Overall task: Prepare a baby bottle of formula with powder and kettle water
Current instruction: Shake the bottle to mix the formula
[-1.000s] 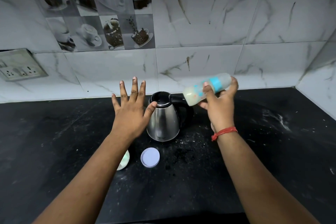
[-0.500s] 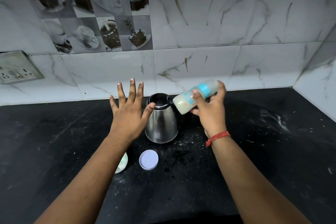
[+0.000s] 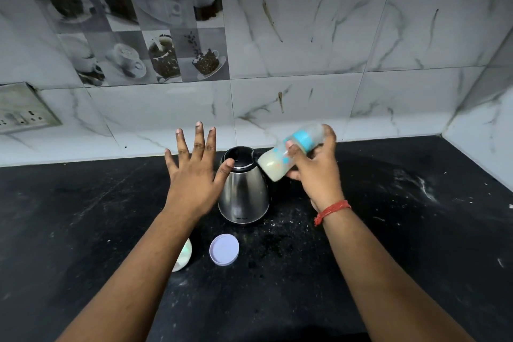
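Observation:
My right hand grips a baby bottle with a blue collar, tilted on its side above the counter, milky liquid in its lower left end. The bottle is blurred. A steel kettle with a black lid stands on the black counter between my hands. My left hand hovers flat with fingers spread, just left of the kettle, its thumb near the lid. A round pale lid lies flat in front of the kettle. A pale green and white container shows partly from under my left forearm.
White powder is scattered over the counter in front of and to the right of the kettle. A marble tile wall rises behind, and a side wall closes the right corner. A socket plate is on the wall at the left.
The bottle in my right hand has moved back and forth slightly while staying tilted. My left hand has stayed spread beside the kettle.

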The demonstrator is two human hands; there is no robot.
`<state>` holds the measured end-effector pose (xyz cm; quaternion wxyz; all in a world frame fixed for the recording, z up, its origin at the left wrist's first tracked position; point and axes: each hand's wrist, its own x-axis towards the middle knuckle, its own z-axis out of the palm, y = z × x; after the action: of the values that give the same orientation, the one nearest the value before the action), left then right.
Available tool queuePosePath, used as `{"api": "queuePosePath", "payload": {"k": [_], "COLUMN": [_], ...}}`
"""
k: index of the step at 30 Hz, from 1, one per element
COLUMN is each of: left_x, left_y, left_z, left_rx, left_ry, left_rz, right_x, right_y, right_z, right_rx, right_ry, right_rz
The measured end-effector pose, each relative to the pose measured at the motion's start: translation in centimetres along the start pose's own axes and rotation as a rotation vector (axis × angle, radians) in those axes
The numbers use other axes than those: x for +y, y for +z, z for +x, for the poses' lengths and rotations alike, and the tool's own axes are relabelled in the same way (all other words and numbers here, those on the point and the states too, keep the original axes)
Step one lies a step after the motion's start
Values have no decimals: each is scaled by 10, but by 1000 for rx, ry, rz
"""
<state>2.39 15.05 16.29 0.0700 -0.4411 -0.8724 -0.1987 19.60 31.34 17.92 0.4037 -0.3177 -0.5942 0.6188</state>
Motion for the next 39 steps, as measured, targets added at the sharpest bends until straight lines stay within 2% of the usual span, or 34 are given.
{"api": "queuePosePath", "payload": {"k": [2,4,5,9,13,17,20,21,24,25,28,29,32,33,36,37,39], "left_x": [0,-1,-2,-1,-3,-2,-2,-1,-1,0,-2,-2,-2,-2,-2,-2,-1], "left_y": [1,2,2,3,3,3,3,2,1,1,2,3,5,5,6,5,5], "left_z": [-1,-2,-1,0,0,1,1,1,2,1,1,1,1,0,1,2,2], "left_rx": [-1,-5,-6,-12,-4,-7,-10,-12,-19,-20,-18,-20,-28,-29,-22,-21,-20], "left_ry": [6,5,1,-4,-1,-4,0,-4,-6,-2,0,-5,-5,-1,-1,-3,-3], "left_rz": [11,16,14,13,8,15,20,15,13,17,27,25,28,28,16,14,11], "right_x": [0,2,3,4,2,-1,0,2,3,3,4,4,1,-1,1,1,0], "right_y": [-1,-1,-1,-2,0,-2,1,2,1,1,2,2,1,2,5,6,5], "right_z": [3,3,2,2,4,9,7,7,8,8,6,6,9,9,7,7,9], "right_rx": [21,-151,-186,48,-147,68,-142,-144,61,66,-118,-101,95,87,-125,-108,37], "right_ry": [15,45,43,-11,43,20,51,57,3,-9,21,20,-23,-25,16,20,-3], "right_rz": [30,-123,-163,10,-132,59,-87,-91,31,4,-129,-108,48,50,-81,-52,71]}}
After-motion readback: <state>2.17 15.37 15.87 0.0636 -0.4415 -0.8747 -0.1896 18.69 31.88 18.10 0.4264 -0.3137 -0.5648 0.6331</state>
